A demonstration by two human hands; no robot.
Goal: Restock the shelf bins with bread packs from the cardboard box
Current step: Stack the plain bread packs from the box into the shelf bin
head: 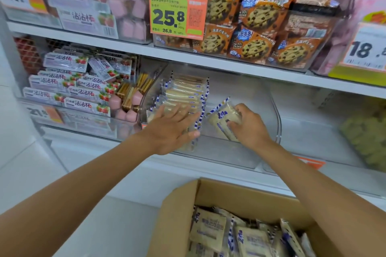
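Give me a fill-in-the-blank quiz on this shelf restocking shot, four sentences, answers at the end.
The right hand grips one ____ inside the clear bin.
The left hand lies flat on the row of packs filling the bin's ____ half.
More packs wait in the ____ box below.
The orange price tag on the shelf above reads ____.
Missing: bread pack; left; cardboard; 25.8
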